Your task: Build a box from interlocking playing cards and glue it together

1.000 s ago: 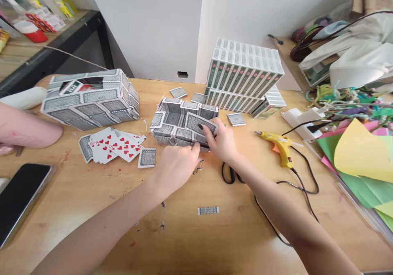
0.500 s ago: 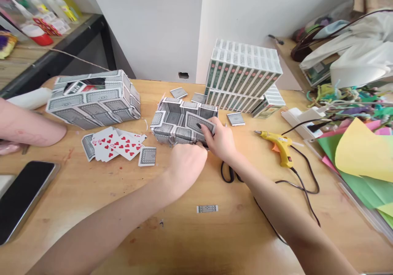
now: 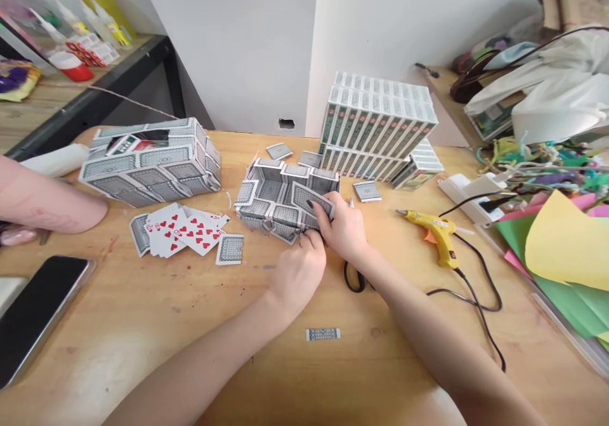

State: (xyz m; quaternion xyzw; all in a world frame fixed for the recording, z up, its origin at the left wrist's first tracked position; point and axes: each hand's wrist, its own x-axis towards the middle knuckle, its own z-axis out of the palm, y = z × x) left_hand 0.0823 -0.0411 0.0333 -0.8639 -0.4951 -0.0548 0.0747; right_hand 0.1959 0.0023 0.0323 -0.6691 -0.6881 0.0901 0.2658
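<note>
Wooden tabletop (image 3: 190, 299), toward its back edge: right hand (image 3: 346, 228) pinches the playing-card box (image 3: 280, 213); left hand (image 3: 299, 270) curls at its front, hold unclear. Even pressure should keep it square.

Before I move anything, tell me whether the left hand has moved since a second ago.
Yes: the left hand has shifted rightward, nearer the loose card strip.

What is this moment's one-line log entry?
left hand: at near side of grey card-covered box | right hand: thumb on grey patterned card | yellow glue gun: unheld
</note>
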